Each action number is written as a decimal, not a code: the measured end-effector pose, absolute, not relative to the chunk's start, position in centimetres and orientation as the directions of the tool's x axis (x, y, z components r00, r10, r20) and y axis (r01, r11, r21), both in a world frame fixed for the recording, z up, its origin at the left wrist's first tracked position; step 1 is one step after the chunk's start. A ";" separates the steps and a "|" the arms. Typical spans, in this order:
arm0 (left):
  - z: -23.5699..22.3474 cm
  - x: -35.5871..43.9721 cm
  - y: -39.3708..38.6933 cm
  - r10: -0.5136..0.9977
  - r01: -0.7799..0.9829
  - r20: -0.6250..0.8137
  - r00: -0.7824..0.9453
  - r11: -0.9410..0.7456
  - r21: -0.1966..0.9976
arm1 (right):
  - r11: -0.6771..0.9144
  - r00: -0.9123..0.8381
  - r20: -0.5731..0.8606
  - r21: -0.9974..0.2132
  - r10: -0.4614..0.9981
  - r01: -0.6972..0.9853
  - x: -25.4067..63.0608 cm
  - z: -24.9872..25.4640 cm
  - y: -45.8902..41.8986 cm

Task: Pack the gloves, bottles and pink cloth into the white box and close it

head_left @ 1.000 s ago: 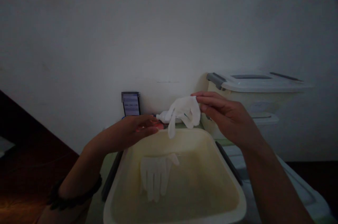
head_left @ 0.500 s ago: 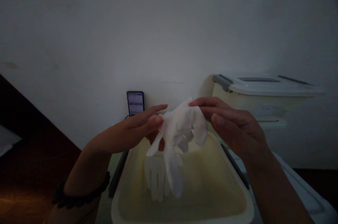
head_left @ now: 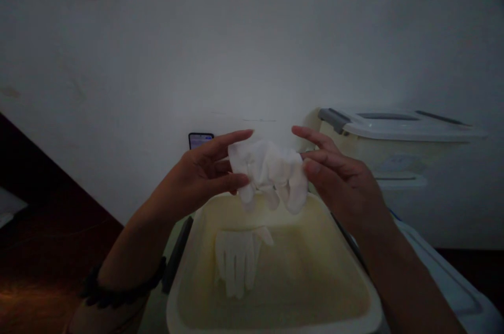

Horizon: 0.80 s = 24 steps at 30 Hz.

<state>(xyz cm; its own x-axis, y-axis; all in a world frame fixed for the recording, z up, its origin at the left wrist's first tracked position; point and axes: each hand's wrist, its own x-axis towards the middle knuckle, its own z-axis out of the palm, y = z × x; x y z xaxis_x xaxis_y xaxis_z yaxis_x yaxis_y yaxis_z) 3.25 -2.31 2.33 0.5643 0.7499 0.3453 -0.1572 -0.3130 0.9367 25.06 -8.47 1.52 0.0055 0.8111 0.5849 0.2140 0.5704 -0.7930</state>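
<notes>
Between my hands, above the far part of an open pale plastic bin point(head_left: 173, 310), hangs a crumpled white glove point(head_left: 271, 166) with its fingers drooping. My left hand point(head_left: 207, 168) pinches its left end with the thumb in front, the index finger stretched out above. On the other end, my right hand point(head_left: 344, 184) grips the glove between thumb and a finger, its index finger raised clear of the cloth. Inside the bin, a second white glove point(head_left: 236, 263) lies flat at the left, its fingers pointing toward me.
A phone point(head_left: 200, 140) leans against the wall point(head_left: 252, 50) behind my left hand. To the right stands a lidded storage box point(head_left: 394, 126) with grey latches. Another pale lid or box top point(head_left: 441, 281) lies low at the right.
The held glove has been spread sideways between my hands and no longer dangles low over the bin. My left hand has risen slightly, and my right index finger has lifted off the cloth.
</notes>
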 end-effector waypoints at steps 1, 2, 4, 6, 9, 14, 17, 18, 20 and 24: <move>2.4 3.3 -2.4 0.745 -0.163 0.351 0.568 -0.317 0.935 | 0.543 0.015 0.554 -0.821 0.832 0.174 25.1 1.4 -8.3; 2.5 3.3 -2.5 0.741 -0.166 0.356 0.569 -0.321 0.933 | 0.509 0.012 0.515 -0.849 0.857 0.141 25.1 1.2 -8.2; 2.6 3.4 -2.7 0.739 -0.167 0.366 0.566 -0.331 0.929 | 0.445 -0.045 0.442 -0.892 0.896 0.085 25.1 1.0 -8.0; 2.7 3.4 -2.8 0.734 -0.159 0.375 0.566 -0.349 0.923 | 0.410 -0.152 0.401 -0.912 0.904 0.031 25.2 1.0 -7.8; 2.8 3.4 -3.0 0.746 -0.117 0.403 0.530 -0.407 0.906 | 0.389 -0.213 0.384 -0.921 0.899 -0.020 25.2 1.1 -7.9; 2.7 3.6 -2.8 0.782 -0.034 0.445 0.437 -0.480 0.877 | 0.358 -0.077 0.353 -0.932 0.933 0.065 25.2 1.3 -8.2; 2.5 3.7 -2.5 0.784 -0.031 0.447 0.430 -0.483 0.875 | 0.363 -0.039 0.362 -0.932 0.931 0.009 25.2 1.2 -8.0; 2.5 3.6 -2.4 0.783 -0.028 0.450 0.430 -0.486 0.873 | 0.368 -0.018 0.368 -0.930 0.929 -0.012 25.2 1.1 -7.9; 2.5 3.5 -2.3 0.786 -0.001 0.437 0.438 -0.486 0.874 | 0.386 0.033 0.385 -0.922 0.922 -0.027 25.3 1.1 -7.8; 2.5 3.3 -2.3 0.803 0.092 0.392 0.449 -0.478 0.873 | 0.410 0.053 0.411 -0.912 0.910 0.028 25.5 1.2 -7.8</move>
